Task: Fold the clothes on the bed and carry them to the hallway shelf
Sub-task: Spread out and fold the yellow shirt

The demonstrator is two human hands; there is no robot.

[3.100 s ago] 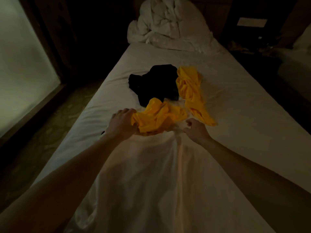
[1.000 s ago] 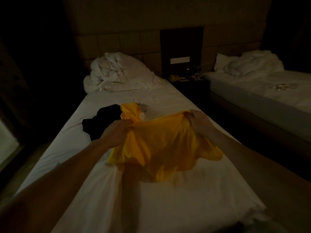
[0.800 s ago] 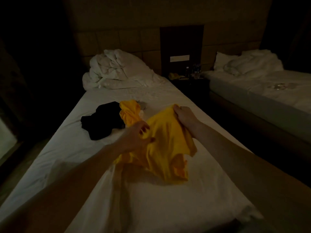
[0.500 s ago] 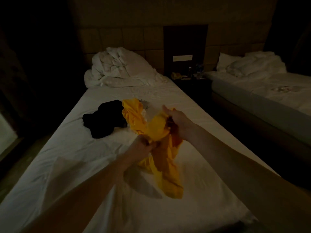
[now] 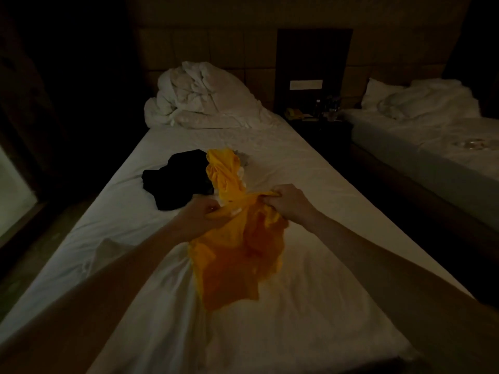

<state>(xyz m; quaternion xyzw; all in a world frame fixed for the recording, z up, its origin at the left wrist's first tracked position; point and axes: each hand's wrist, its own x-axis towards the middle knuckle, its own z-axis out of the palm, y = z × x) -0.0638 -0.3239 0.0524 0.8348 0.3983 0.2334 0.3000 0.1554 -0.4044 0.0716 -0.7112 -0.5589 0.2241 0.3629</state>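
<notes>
A crumpled yellow cloth garment (image 5: 237,255) hangs over the white-sheeted bed (image 5: 310,306), its top edge gripped by the curled fingers of the left hand (image 5: 198,217) and right hand (image 5: 287,202). Behind lie a second yellow garment (image 5: 224,171) and a black garment (image 5: 175,182).

A single wide-angle view is taken from the person's head, standing at the foot of the bed (image 5: 310,184) and directed forward and downward along its length toward the headboard wall (image 5: 205,49). The forearms are seen entering from the bottom corners, close to the lens, while the second bed (image 5: 421,147) is caught at the right edge; no other view is supplied, so nothing is shared
</notes>
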